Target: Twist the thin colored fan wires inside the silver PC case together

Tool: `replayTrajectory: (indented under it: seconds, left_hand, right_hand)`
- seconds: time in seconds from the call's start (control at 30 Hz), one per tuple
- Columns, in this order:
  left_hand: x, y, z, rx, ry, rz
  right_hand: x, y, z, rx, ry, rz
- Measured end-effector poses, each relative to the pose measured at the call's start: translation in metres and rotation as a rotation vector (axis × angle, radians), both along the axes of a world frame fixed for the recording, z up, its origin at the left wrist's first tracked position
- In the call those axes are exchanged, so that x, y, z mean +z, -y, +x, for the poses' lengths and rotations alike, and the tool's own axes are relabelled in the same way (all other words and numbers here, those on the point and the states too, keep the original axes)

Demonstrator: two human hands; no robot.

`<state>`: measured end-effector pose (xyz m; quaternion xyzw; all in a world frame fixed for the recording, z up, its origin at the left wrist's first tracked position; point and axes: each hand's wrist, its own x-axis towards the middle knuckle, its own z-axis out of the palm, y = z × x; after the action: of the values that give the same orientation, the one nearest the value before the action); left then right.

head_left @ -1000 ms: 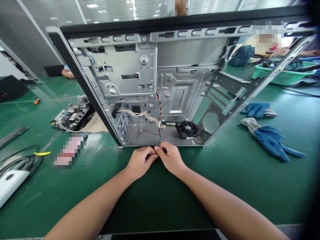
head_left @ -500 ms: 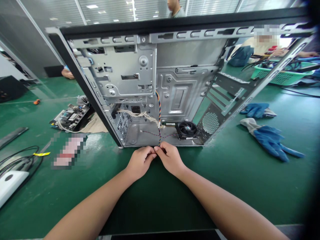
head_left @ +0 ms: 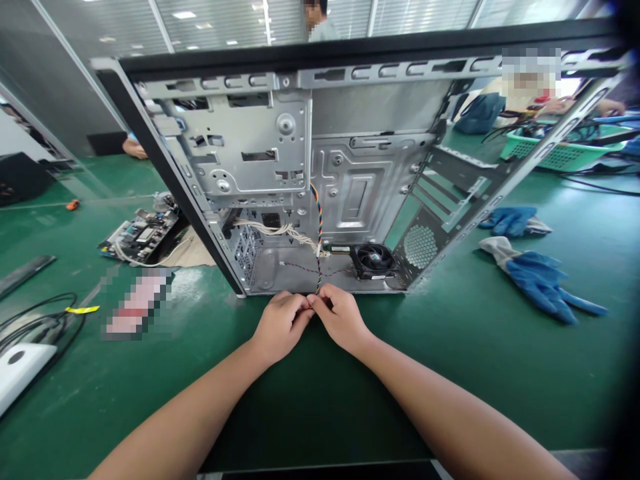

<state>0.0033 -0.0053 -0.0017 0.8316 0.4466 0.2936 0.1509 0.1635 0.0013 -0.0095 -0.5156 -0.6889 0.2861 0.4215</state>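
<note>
Left hand [head_left: 280, 325], right hand [head_left: 343, 317] on cable [head_left: 319, 235] at case edge [head_left: 373, 289] (gloves [head_left: 543, 281] well right)

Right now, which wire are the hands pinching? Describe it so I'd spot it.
Find the open metal computer case on the green table. Down its middle runs a twisted cable to where the left hand and right hand meet. Unlike the pale bundle beside it, it is multicoloured.
</note>
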Motion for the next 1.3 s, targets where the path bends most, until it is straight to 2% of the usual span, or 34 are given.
replayTrajectory:
  seconds: [0.67,1.3]
  left_hand:
    - [0.0055,-0.0018,-0.0006,-0.006,0.030,-0.001]
    - [0.0046,0.0003,0.0001,0.035,0.069,-0.015]
  right_hand:
    - [0.0002,0.0016,-0.0005,0.010,-0.022,0.011]
    - [0.0021,0.0004,-0.0001,-0.028,-0.020,0.018]
